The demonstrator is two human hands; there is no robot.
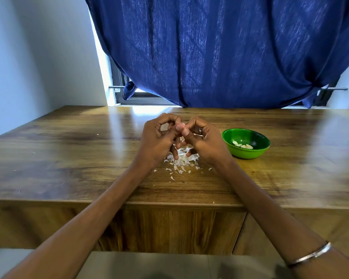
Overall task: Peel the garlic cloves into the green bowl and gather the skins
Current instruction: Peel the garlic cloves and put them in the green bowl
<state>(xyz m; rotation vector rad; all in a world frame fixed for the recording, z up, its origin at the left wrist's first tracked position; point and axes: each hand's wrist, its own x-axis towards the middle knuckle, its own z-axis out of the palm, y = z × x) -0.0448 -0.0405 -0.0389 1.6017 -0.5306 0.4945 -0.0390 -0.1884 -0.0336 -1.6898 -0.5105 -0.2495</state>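
Pale garlic clove (pixel 181 125), axis hidden, pinched between left hand (pixel 159 140) grip and right hand (pixel 205 140) grip.

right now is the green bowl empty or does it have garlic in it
Not empty: the green bowl stands upright holding a few peeled garlic cloves at its bottom.

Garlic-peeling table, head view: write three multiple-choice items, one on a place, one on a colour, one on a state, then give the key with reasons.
1. Where is the skin pile?
A. in the bowl
B. on the table under the hands
C. on the floor

2. What colour is the bowl?
A. green
B. red
C. white

3. What are the left hand and right hand doing?
A. lying flat
B. hanging idle
C. pinching a clove together

Key: B, the skins lie on the table; A, its rim is green; C, the fingertips meet on it.
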